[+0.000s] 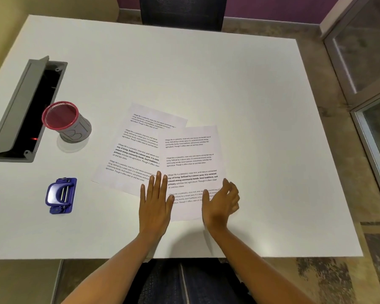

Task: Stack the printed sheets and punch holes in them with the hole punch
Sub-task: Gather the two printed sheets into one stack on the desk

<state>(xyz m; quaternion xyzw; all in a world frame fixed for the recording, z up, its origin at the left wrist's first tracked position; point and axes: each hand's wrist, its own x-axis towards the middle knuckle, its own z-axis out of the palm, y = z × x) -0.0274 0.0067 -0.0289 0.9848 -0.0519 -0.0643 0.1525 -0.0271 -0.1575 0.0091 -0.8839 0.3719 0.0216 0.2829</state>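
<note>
Two printed sheets (162, 154) lie overlapped and askew on the smooth white table (250, 106); the left hand (156, 200) rests flat and open on them, the right hand (222, 205) hovers loosely spread, holding nothing. Best to slide the thin, limp pages together and square their edges before reaching for the blue plastic hole punch (61, 195), well apart at left.

Blue hole punch (61, 195), red-rimmed grey cup (67, 121), white table (206, 73)

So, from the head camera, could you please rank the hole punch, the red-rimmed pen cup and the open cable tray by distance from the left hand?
From the left hand:
1. Hole punch, to its left near the table's front.
2. Pen cup, farther back on the left.
3. Cable tray, at the far left edge, behind the cup.
</note>
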